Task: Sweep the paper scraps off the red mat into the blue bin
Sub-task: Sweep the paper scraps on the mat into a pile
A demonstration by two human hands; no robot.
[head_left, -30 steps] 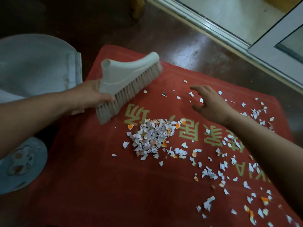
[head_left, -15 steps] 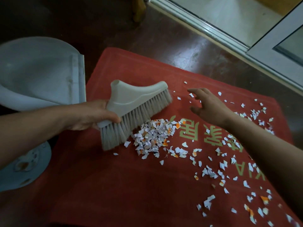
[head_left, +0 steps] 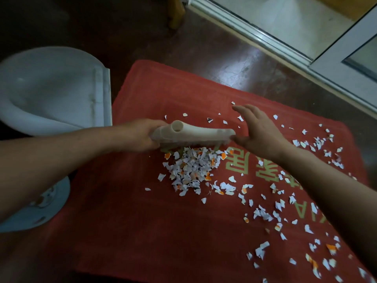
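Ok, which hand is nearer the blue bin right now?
Left. The left hand, gripping the brush, sits just right of the blue bin; the right hand is beyond the brush's far tip.

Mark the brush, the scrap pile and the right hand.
brush (head_left: pixel 204 134): head view, on its cream plastic back.
scrap pile (head_left: pixel 193 166): head view, middle of the heap.
right hand (head_left: pixel 259 135): head view, back of the hand.

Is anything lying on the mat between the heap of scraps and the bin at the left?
No obstacle lies between heap and bin, only bare mat; the left hand, gripping the brush, is above that stretch.
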